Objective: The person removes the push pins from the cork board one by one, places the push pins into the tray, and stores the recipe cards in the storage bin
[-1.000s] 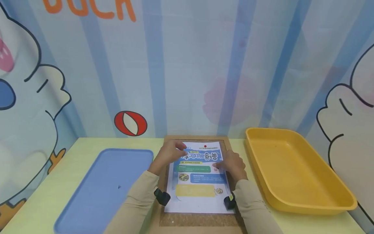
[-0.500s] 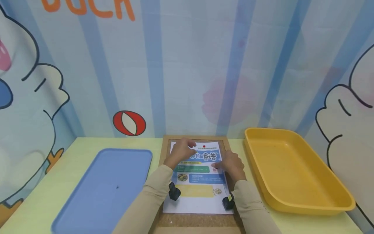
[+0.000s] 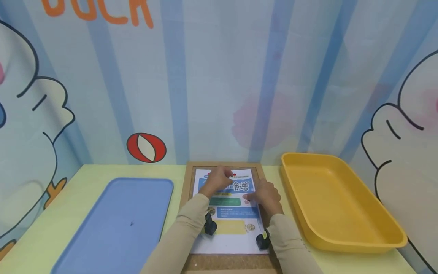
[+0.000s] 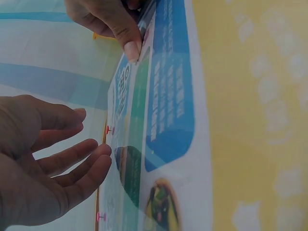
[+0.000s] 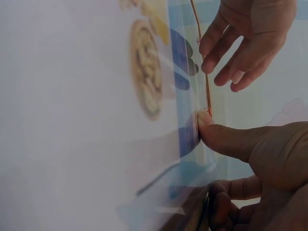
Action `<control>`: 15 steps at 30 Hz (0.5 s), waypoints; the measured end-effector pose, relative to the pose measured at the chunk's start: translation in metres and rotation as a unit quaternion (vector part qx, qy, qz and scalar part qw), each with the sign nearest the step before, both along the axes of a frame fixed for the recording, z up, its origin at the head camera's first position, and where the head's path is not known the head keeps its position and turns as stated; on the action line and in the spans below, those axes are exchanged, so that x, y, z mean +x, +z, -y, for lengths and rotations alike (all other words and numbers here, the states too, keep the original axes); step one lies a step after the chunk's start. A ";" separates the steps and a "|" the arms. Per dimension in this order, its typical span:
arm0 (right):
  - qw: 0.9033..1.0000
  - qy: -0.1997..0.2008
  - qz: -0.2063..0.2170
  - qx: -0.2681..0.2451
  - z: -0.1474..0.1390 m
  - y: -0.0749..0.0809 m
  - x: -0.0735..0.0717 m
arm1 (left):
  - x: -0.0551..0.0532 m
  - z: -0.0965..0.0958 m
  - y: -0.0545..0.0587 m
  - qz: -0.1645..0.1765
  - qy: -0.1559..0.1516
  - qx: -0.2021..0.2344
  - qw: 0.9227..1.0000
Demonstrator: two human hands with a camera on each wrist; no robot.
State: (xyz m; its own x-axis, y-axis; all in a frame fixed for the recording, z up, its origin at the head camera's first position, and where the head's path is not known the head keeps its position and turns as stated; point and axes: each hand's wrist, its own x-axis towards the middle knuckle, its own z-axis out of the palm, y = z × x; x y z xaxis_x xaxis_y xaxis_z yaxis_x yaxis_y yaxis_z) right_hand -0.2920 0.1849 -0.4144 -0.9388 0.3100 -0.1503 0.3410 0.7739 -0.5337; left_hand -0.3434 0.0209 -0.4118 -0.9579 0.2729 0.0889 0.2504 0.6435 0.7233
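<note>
A printed sheet (image 3: pixel 226 245) with blue, green and yellow blocks lies on a wood-framed cork board (image 3: pixel 222 262). Two red pushpins stand at the sheet's top: one pushpin (image 4: pixel 109 130) near the left fingertips and another pushpin (image 4: pixel 100 216) farther left. My left hand (image 3: pixel 219 179) hovers over the upper part of the sheet, fingers loosely bent, nothing between them. My right hand (image 3: pixel 267 195) grips the board's right edge. Its thumb (image 5: pixel 226 139) presses on the sheet, while the other fingers (image 5: pixel 222 204) curl at the board's side, partly hidden.
A blue tray (image 3: pixel 119 217) lies on the pale yellow table (image 3: pixel 89 190) to the left. To the right stands a deep yellow tray (image 3: pixel 338 205). Behind the table hangs a striped cartoon backdrop (image 3: pixel 212 95).
My left hand has moved right across the sheet's top, uncovering a red pushpin at the upper left. My right hand keeps its place on the board's edge. The head view has shifted slightly.
</note>
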 end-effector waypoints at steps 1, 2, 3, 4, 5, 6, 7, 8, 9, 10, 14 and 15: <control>1.000 -0.001 -0.001 0.000 0.000 0.000 0.000 | -0.001 -0.001 -0.001 0.001 0.001 -0.002 1.000; 1.000 -0.001 -0.001 0.000 0.000 0.000 0.001 | -0.002 -0.002 -0.001 0.002 0.003 -0.004 1.000; 1.000 -0.002 -0.002 0.000 0.000 0.000 0.001 | -0.003 -0.003 -0.001 0.003 0.005 -0.006 1.000; 1.000 -0.002 -0.001 0.000 0.000 -0.001 0.001 | -0.003 -0.004 0.000 0.004 0.007 -0.007 1.000; 1.000 -0.003 -0.001 -0.001 0.000 -0.001 0.001 | -0.005 -0.005 0.001 0.001 0.007 -0.012 1.000; 1.000 -0.004 0.000 -0.002 0.000 -0.001 0.001 | -0.006 -0.007 0.002 -0.002 0.008 -0.016 1.000; 1.000 -0.005 0.000 -0.001 0.000 -0.001 0.001 | -0.007 -0.008 0.003 -0.006 0.008 -0.020 1.000; 1.000 -0.004 -0.001 0.001 0.000 -0.002 0.000 | -0.008 -0.009 0.005 -0.008 0.009 -0.024 1.000; 1.000 -0.004 -0.002 0.002 0.000 -0.002 0.000 | -0.009 -0.011 0.005 -0.011 0.011 -0.031 0.999; 1.000 -0.003 -0.002 0.004 0.000 -0.002 0.000 | -0.010 -0.012 0.005 -0.013 0.012 -0.037 0.999; 1.000 0.001 -0.002 0.007 -0.001 -0.001 0.001 | -0.016 -0.016 0.002 -0.011 0.025 -0.052 0.998; 1.000 0.001 -0.002 0.008 0.000 -0.001 0.001 | -0.017 -0.017 0.000 -0.011 0.029 -0.054 0.998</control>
State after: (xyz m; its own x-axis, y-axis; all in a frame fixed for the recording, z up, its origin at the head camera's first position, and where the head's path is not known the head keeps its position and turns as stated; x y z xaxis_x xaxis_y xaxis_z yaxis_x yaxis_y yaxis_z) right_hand -0.2907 0.1854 -0.4150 -0.9402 0.3096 -0.1420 0.3368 0.7828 -0.5232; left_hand -0.3606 0.0379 -0.4113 -0.9703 0.2269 0.0838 0.2266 0.7315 0.6430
